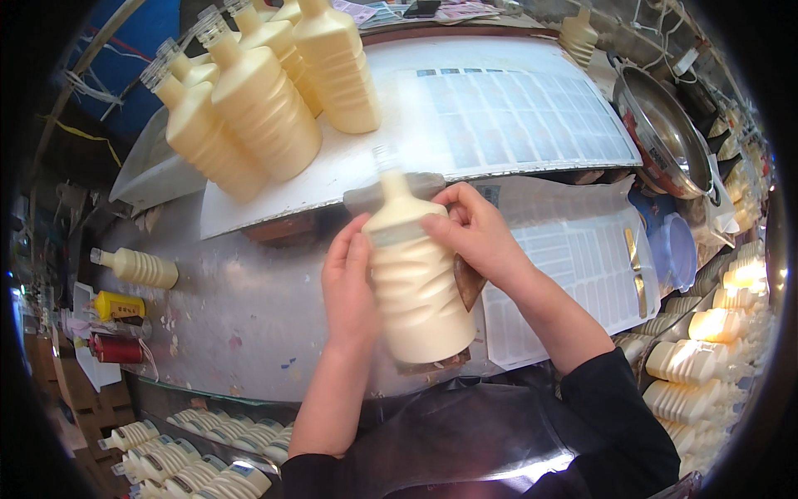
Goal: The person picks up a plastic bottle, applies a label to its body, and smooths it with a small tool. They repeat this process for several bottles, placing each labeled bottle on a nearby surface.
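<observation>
A cream-coloured plastic bottle [422, 291] with a ribbed body and a transparent threaded neck stands tilted in front of me, between both hands. My left hand [347, 274] rests along its left side, with the fingers bent against the shoulder. On the upper right, my right hand [474, 229] is closed on the shoulder, its thumb pressed to the front face. A faint greyish translucent band [391, 236] crosses the shoulder between the hands; I cannot tell exactly what it is. Behind and under the bottle, a brown block [470, 287] shows in part.
Several cream bottles [266, 112] stand on the white board [399, 91] at the back left. Printed translucent sheets [565, 258] lie at the right, with a gold-coloured strip [636, 270]. One bottle [141, 268] lies at the left. A metal pan [665, 125] sits far right; many bottles fill the lower corners.
</observation>
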`<state>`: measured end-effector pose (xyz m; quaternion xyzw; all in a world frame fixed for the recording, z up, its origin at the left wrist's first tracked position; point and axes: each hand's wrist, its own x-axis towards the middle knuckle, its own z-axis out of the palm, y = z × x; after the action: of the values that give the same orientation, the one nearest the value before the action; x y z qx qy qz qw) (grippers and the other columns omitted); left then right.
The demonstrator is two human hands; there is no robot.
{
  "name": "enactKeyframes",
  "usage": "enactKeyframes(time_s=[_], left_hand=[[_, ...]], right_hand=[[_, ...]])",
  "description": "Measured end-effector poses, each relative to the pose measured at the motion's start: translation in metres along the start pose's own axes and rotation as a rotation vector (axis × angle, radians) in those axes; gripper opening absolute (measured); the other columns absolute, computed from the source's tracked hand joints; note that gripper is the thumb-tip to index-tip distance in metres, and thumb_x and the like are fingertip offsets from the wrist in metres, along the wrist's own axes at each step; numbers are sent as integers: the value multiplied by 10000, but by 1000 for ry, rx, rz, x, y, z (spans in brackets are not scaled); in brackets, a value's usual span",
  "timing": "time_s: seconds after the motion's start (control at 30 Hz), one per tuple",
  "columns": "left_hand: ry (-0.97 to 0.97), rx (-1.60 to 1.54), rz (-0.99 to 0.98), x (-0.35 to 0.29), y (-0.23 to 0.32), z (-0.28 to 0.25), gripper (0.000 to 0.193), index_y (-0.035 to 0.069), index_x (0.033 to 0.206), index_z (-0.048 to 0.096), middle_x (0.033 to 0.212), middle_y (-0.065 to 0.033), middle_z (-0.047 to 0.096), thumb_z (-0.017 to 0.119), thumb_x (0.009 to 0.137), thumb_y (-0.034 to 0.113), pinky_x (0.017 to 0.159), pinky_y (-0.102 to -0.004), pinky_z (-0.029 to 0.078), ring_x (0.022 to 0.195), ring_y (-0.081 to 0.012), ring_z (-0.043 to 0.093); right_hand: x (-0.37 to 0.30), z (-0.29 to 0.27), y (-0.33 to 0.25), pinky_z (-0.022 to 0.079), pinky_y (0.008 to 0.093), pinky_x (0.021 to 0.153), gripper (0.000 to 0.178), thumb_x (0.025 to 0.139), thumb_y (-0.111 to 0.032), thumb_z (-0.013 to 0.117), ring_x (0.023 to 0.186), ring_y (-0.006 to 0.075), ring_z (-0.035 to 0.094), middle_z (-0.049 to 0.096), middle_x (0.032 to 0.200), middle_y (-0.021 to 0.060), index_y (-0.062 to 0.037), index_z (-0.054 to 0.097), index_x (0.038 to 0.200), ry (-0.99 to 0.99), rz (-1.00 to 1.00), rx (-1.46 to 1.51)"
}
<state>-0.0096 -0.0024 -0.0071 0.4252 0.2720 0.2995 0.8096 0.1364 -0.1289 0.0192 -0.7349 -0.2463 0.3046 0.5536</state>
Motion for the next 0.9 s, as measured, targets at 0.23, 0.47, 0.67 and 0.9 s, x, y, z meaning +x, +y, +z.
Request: enactKeyframes(time_s=[0.23, 0.47, 0.67, 0.9], left_hand=[[-27, -123, -70, -11, 2, 2, 354, 15, 1405, 545, 1299, -107, 638, 511, 1074, 136, 1012, -327, 511, 1144, -168, 631], [-2, -67, -40, -14, 10, 8, 316, 17, 1377, 547, 1224, -100, 663, 485, 1088, 128, 929, -326, 557, 1067, -163, 657], [-34, -39, -67, -8, 15, 9, 347, 13, 1306, 568, 1209, -81, 637, 630, 1029, 213, 934, -296, 516, 1056, -135, 615], [-20, 75, 37, -5, 10, 12, 325, 17, 1257, 575, 1131, -82, 644, 685, 1002, 186, 881, -285, 529, 1008, -124, 614]], right_hand=[[-10, -14, -11, 426, 206, 670, 352, 1056, -299, 535, 757, 35, 476, 564, 897, -38, -53, 579, 1304, -151, 0, 124], [-7, -15, -7, 415, 186, 655, 380, 1064, -322, 538, 733, 17, 460, 568, 892, -47, -57, 557, 1336, -229, 99, 238], [-7, -5, 0, 427, 199, 683, 390, 1031, -317, 608, 774, 31, 519, 600, 879, -33, -30, 577, 1293, -107, -22, 30], [-8, -3, -6, 426, 209, 673, 363, 995, -277, 667, 775, 35, 532, 602, 853, -19, -27, 592, 1248, -74, 13, -38]])
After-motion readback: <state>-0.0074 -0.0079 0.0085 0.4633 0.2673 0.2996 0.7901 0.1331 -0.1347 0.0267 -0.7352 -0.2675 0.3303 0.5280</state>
